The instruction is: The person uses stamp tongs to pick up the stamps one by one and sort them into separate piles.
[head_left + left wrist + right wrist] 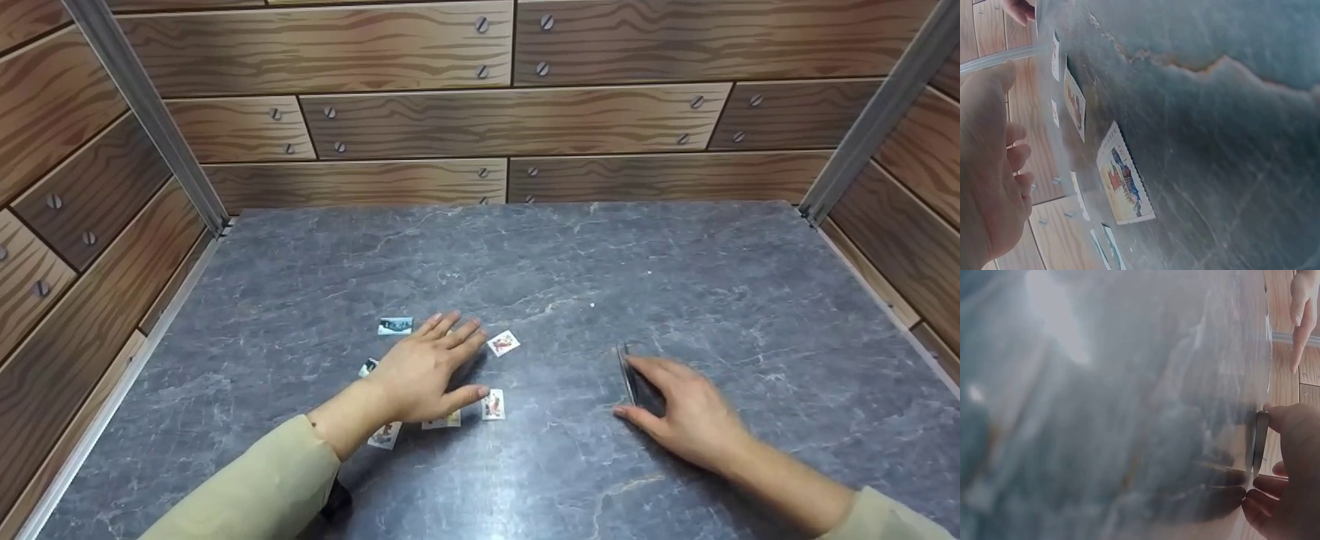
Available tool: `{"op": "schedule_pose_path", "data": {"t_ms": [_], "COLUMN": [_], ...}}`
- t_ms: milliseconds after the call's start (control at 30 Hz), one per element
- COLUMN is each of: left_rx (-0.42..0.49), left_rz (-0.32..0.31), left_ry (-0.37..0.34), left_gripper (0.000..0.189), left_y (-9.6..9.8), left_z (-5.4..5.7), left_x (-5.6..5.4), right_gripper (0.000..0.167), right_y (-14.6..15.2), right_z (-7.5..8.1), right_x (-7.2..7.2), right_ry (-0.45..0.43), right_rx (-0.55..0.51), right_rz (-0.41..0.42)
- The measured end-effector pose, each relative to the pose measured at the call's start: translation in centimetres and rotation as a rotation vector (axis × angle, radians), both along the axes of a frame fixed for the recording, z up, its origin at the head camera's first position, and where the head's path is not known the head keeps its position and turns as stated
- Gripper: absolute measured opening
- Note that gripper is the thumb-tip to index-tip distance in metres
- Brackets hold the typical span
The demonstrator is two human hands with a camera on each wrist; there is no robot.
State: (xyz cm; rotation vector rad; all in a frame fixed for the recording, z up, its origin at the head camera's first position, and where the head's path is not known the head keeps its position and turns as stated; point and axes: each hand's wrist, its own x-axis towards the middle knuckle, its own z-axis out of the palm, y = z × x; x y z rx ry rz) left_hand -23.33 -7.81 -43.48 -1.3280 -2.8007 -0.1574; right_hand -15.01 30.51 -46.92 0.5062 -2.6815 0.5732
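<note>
Several small postage stamps with perforated edges lie spread on the table around my left hand (427, 375). That hand is held palm down over them, its fingers straight and partly spread, and hides some of them. A blue stamp (395, 325) lies beyond it, and white-bordered stamps (503, 343) lie to its right. Close in the left wrist view is a stamp with a red and blue picture (1124, 183). My right hand (694, 412) pinches a thin, dark, flat object (627, 375) between thumb and fingers, on edge at the table. Its exact kind is unclear.
The grey marbled table (525, 255) reaches to wood-patterned walls (517, 124) at the back and sides. Metal posts (150, 120) stand at the back corners. Small white specks (592, 305) lie right of the stamps. Something black (337, 499) shows under the left sleeve.
</note>
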Motion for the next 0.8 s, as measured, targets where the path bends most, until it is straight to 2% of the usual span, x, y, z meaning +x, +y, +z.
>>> {"op": "schedule_pose_path", "data": {"t_ms": [167, 400, 633, 800], "left_rx": [-0.004, -0.043, -0.106, -0.108], "left_rz": [-0.035, -0.07, -0.099, -0.105], "left_ry": [-0.014, -0.057, -0.081, -0.079], "left_gripper": [0.077, 0.07, 0.069, 0.069], "left_y": [-0.1, 0.1, 0.8, 1.0], "left_z": [-0.4, -0.6, -0.8, -0.9], "left_x": [-0.3, -0.9, -1.4, -1.5], "right_gripper": [0.065, 0.058, 0.053, 0.049], "right_y": [0.1, 0.3, 0.5, 0.6], "right_z": [-0.1, -0.4, -0.6, -0.6], "right_x": [-0.1, -0.4, -0.6, -0.8], "right_ry": [0.0, 0.083, 0.113, 0.128], "right_rx": [-0.016, -0.029, -0.044, -0.052], "right_rz": [0.023, 0.066, 0.067, 0.069]}}
